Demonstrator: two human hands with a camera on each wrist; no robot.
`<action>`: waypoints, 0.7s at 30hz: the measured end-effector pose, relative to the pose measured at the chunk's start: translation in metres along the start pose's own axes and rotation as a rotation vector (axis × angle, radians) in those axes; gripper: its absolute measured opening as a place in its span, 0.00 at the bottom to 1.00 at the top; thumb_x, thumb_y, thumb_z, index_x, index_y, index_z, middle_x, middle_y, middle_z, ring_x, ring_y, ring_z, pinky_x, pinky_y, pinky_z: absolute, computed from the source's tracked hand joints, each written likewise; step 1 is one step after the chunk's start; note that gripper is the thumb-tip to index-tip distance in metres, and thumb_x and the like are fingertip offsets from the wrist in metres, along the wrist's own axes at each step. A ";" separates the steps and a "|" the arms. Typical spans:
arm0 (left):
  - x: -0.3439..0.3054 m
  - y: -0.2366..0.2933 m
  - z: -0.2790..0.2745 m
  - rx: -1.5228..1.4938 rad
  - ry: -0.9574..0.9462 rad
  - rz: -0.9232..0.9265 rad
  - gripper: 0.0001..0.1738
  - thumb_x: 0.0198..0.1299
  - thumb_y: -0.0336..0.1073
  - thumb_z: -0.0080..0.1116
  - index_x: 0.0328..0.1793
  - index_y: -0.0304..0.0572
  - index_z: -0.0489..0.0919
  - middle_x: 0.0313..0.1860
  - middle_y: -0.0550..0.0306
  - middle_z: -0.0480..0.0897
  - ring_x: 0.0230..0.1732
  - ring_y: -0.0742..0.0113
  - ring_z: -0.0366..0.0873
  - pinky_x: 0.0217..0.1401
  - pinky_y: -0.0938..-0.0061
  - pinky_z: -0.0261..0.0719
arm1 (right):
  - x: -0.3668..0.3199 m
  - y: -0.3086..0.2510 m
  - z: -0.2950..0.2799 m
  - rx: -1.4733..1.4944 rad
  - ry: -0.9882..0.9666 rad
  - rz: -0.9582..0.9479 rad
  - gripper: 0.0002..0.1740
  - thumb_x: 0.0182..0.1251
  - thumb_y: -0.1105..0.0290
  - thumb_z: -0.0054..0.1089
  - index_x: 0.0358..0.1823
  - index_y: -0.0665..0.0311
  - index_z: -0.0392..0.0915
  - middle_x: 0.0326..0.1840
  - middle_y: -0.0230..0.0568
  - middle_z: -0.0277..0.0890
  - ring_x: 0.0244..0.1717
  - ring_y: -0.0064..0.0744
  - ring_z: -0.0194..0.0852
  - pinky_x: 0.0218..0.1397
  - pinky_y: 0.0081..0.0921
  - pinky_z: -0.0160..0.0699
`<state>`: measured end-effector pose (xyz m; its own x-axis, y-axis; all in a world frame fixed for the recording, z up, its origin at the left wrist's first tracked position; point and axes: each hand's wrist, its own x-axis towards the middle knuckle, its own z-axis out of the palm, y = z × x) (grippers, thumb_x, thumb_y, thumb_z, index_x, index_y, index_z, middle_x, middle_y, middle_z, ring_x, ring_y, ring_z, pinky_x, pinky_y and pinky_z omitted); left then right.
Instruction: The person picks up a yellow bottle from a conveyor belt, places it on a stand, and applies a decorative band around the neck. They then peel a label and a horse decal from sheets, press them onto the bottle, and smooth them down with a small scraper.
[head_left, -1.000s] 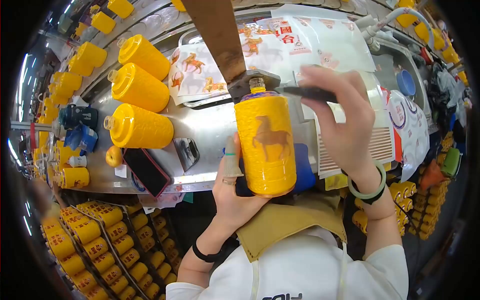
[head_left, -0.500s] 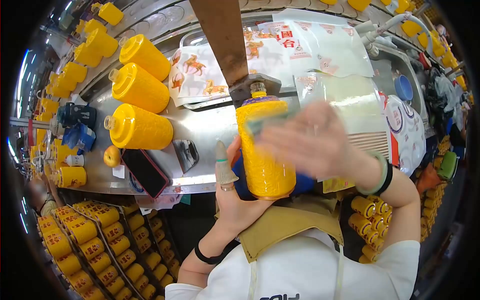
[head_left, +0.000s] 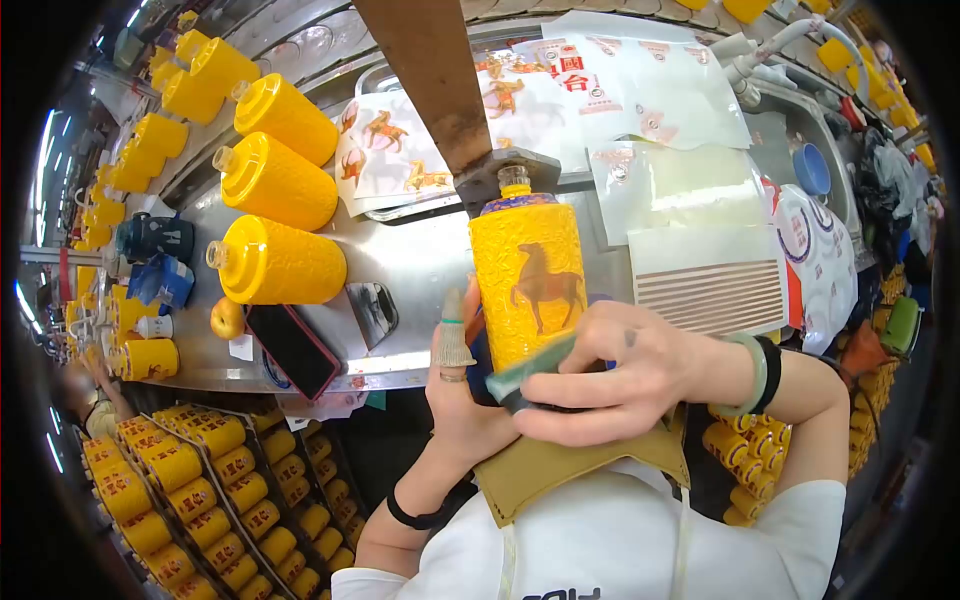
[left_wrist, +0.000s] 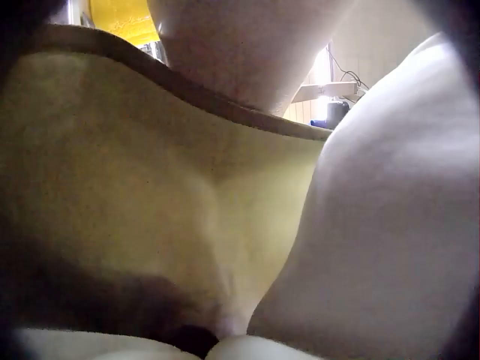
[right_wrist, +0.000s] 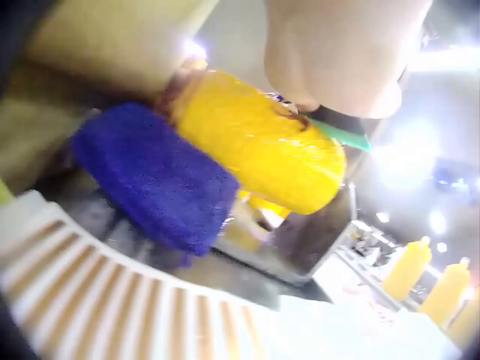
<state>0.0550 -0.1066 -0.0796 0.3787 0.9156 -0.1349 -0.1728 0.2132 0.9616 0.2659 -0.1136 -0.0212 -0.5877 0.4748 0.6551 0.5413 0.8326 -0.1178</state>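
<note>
A yellow textured bottle (head_left: 525, 270) with a brown horse picture on its front lies with its glass neck against a dark metal holder (head_left: 508, 172). My left hand (head_left: 462, 400) is at the bottle's left lower side, fingers under or behind it, one finger in a pale fingertip cover. In my right hand (head_left: 620, 375) a green and black flat tool (head_left: 530, 380) is pinched, its edge at the bottle's lower end. The right wrist view shows the bottle (right_wrist: 262, 142) beside a blue sponge-like block (right_wrist: 157, 176), with the green tool edge (right_wrist: 341, 135) below my fingers.
Three yellow bottles (head_left: 285, 260) stand at the left near a phone (head_left: 293, 350) and an apple (head_left: 227, 315). Horse-picture sheets (head_left: 390, 140) lie behind the holder, a striped sheet (head_left: 710, 285) at the right. A brown beam (head_left: 425, 70) reaches over the table.
My right hand has moved from beside the bottle's neck, across its front, down to its lower end with the tool. The left hand has stayed at the bottle's side.
</note>
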 end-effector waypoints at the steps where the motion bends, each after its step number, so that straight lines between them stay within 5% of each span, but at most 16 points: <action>1: -0.001 0.000 -0.003 0.001 0.001 -0.006 0.68 0.44 0.40 0.90 0.85 0.28 0.55 0.78 0.37 0.70 0.75 0.49 0.75 0.77 0.58 0.75 | 0.004 0.002 0.001 0.053 0.033 0.104 0.12 0.61 0.67 0.69 0.46 0.53 0.87 0.45 0.28 0.86 0.38 0.32 0.78 0.43 0.30 0.76; 3: -0.004 -0.001 -0.012 0.508 -0.077 0.364 0.68 0.44 0.40 0.90 0.85 0.28 0.55 0.78 0.37 0.70 0.75 0.49 0.75 0.77 0.57 0.75 | 0.010 0.016 0.004 -0.123 0.068 0.356 0.12 0.59 0.71 0.72 0.46 0.55 0.89 0.42 0.30 0.86 0.36 0.33 0.79 0.39 0.33 0.75; 6: -0.001 -0.003 -0.014 0.526 -0.092 0.374 0.68 0.42 0.37 0.90 0.86 0.30 0.55 0.75 0.40 0.73 0.72 0.52 0.77 0.74 0.59 0.77 | 0.011 0.050 -0.007 -0.192 0.172 0.412 0.14 0.58 0.69 0.73 0.46 0.55 0.88 0.44 0.32 0.87 0.37 0.33 0.79 0.41 0.32 0.73; 8: -0.002 0.001 -0.016 0.535 -0.099 0.376 0.69 0.41 0.34 0.91 0.86 0.32 0.55 0.72 0.43 0.76 0.68 0.54 0.80 0.70 0.60 0.80 | 0.001 0.037 -0.006 -0.221 0.107 0.258 0.11 0.64 0.65 0.68 0.48 0.49 0.85 0.53 0.28 0.87 0.41 0.30 0.78 0.44 0.34 0.72; 11: -0.002 0.003 -0.018 0.537 -0.114 0.287 0.66 0.46 0.36 0.88 0.86 0.29 0.54 0.77 0.36 0.72 0.75 0.49 0.76 0.79 0.58 0.72 | -0.021 -0.002 0.012 -0.069 0.089 -0.047 0.11 0.62 0.63 0.67 0.46 0.46 0.85 0.56 0.19 0.82 0.43 0.24 0.74 0.48 0.29 0.76; 14: 0.001 -0.006 -0.022 0.447 -0.133 0.243 0.62 0.50 0.31 0.82 0.87 0.29 0.53 0.75 0.37 0.75 0.74 0.49 0.77 0.78 0.60 0.72 | -0.009 -0.015 -0.001 0.016 0.029 -0.062 0.11 0.61 0.64 0.67 0.45 0.47 0.85 0.56 0.20 0.83 0.43 0.24 0.74 0.47 0.29 0.77; 17: 0.002 0.003 -0.024 0.546 -0.196 0.290 0.57 0.55 0.28 0.78 0.87 0.30 0.54 0.76 0.42 0.74 0.75 0.55 0.75 0.78 0.59 0.71 | -0.007 0.004 -0.008 -0.231 0.073 0.286 0.13 0.59 0.66 0.68 0.47 0.48 0.86 0.56 0.21 0.84 0.45 0.26 0.74 0.47 0.30 0.77; 19: 0.003 0.001 -0.024 0.533 -0.168 0.304 0.57 0.55 0.30 0.78 0.87 0.32 0.54 0.75 0.42 0.74 0.74 0.55 0.75 0.78 0.59 0.71 | -0.023 -0.012 0.013 -0.116 0.142 0.216 0.14 0.58 0.67 0.68 0.47 0.48 0.86 0.57 0.22 0.85 0.44 0.26 0.74 0.47 0.29 0.77; 21: 0.002 -0.001 -0.026 0.421 -0.179 0.091 0.60 0.53 0.34 0.82 0.87 0.30 0.54 0.75 0.42 0.74 0.72 0.55 0.76 0.78 0.61 0.72 | -0.017 -0.042 0.014 -0.008 0.135 0.099 0.12 0.58 0.68 0.69 0.44 0.46 0.85 0.51 0.20 0.84 0.38 0.23 0.72 0.43 0.24 0.76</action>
<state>0.0327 -0.0957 -0.0868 0.5365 0.8430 -0.0379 0.1573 -0.0558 0.9860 0.2444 -0.1523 -0.0377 -0.4457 0.5109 0.7351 0.5973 0.7813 -0.1809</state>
